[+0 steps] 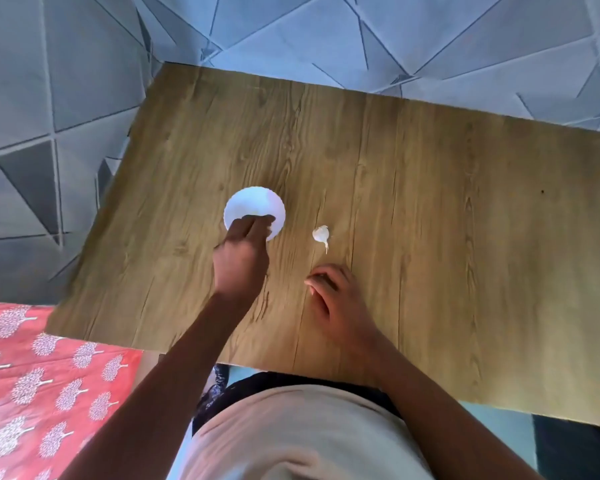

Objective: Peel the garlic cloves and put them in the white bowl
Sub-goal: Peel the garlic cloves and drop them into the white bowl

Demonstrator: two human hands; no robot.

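A small white bowl (253, 204) stands on the wooden table (430, 202), left of the middle. My left hand (245, 254) reaches over the bowl's near rim, and its fingers point down into the bowl and cover part of it. I see nothing in those fingers, and the bowl's contents are hidden or washed out. A garlic bulb piece (321, 234) with a short stem lies on the table just right of the bowl. My right hand (333, 299) rests on the table below the garlic with its fingers loosely curled and nothing visible in them.
The table's left edge lies near the bowl and its near edge runs by my body. A red patterned cloth (42, 393) lies at the lower left, beside the table. Grey geometric flooring (49, 98) surrounds the table.
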